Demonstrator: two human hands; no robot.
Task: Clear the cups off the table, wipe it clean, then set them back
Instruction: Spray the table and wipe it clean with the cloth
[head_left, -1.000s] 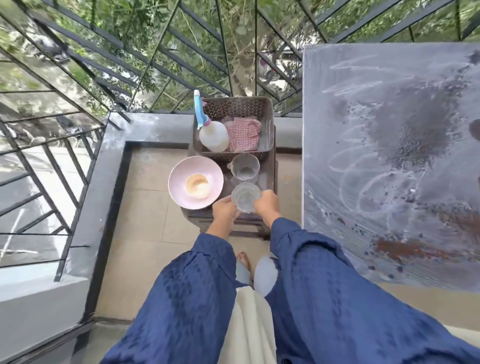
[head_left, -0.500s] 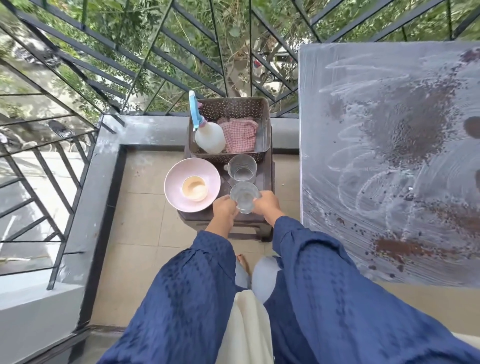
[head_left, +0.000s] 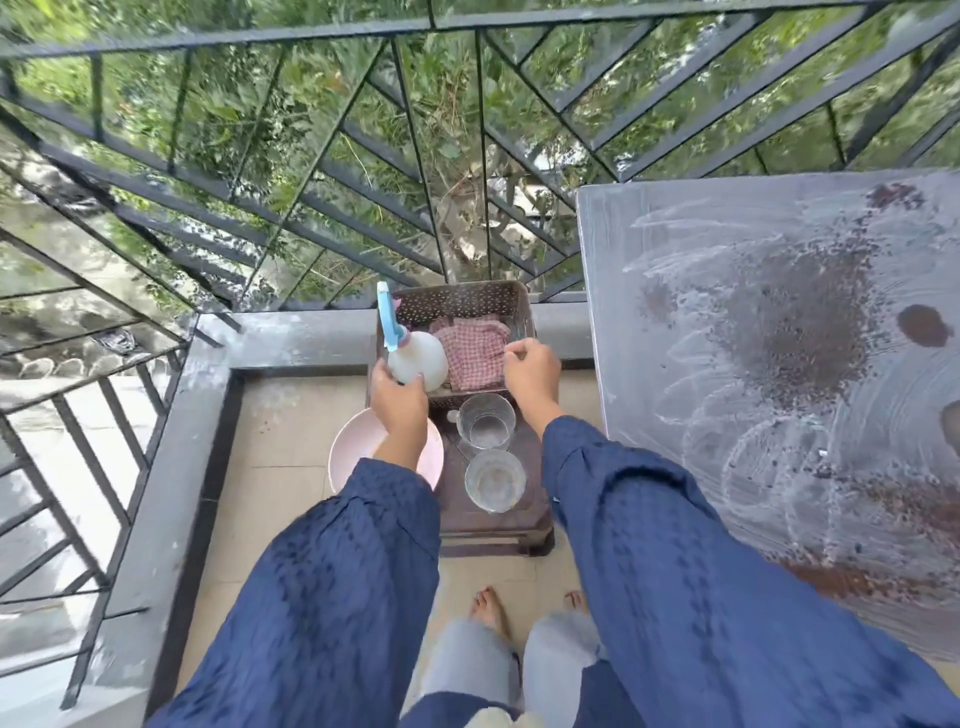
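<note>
**Nearer cup** (head_left: 494, 480) and **farther cup** (head_left: 485, 422) stand off the table, on the stool (head_left: 454, 512), at 6 o'clock from the basket (head_left: 462, 304). The left hand (head_left: 400, 402) brackets the spray bottle (head_left: 423, 361) and the right hand (head_left: 532, 371) curls over the cloth (head_left: 475, 353); whether either grips cannot be told. The stained table (head_left: 779, 364) lies at 3 o'clock. Advisable: lift the bottle upright and gather the whole cloth, clear of the cups.

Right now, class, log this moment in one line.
left hand: at spray bottle | right hand: above checked cloth | glasses: on stool | table: stained

Loose navy textured sleeves (head_left: 649, 545); pale blue trousers (head_left: 467, 660); bare feet (head_left: 488, 608).
</note>
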